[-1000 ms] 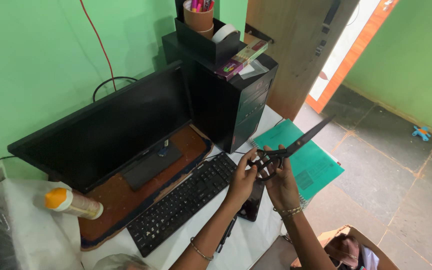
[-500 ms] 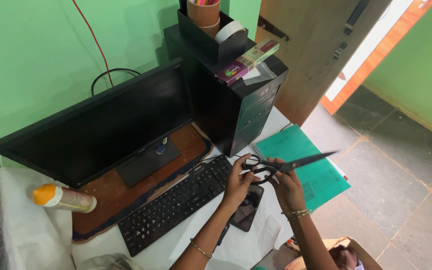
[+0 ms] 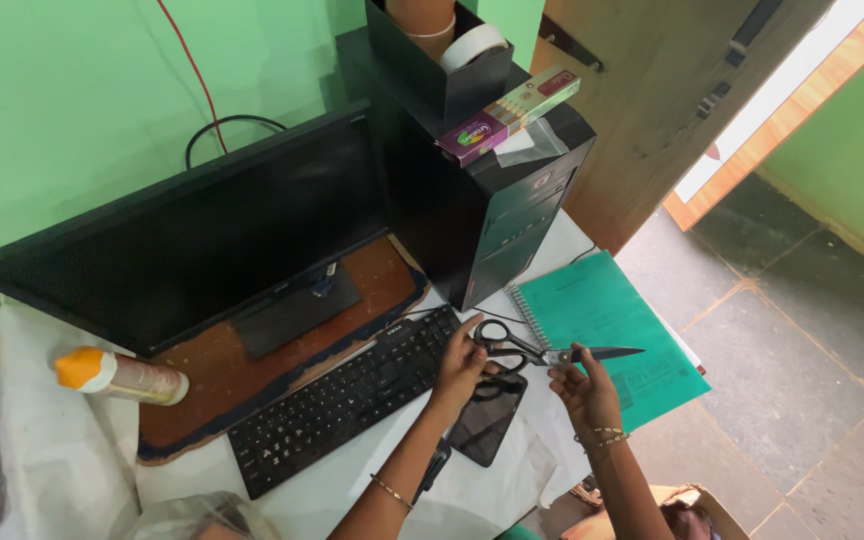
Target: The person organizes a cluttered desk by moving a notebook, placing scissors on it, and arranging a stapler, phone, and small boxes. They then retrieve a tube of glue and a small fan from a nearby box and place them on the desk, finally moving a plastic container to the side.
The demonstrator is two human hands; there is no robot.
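A pair of black-handled scissors (image 3: 542, 351) is held flat above the desk, blades closed and pointing right over a teal spiral notebook (image 3: 612, 325). My left hand (image 3: 460, 368) grips the handle loops. My right hand (image 3: 583, 392) supports the scissors from below near the pivot. A dark phone (image 3: 486, 428) lies face up on the white cloth just under both hands, right of a black keyboard (image 3: 347, 397).
A black monitor (image 3: 202, 235) stands on a brown board behind the keyboard. A black computer tower (image 3: 472, 190) carries a black holder box, tape roll and a purple-and-yellow carton. A bottle with an orange cap (image 3: 117, 374) lies at left. Grey stone floor and a doorway are at right.
The scissors have tipped from pointing up and right to lying level, and dropped closer to the notebook. The view has swung left and down.
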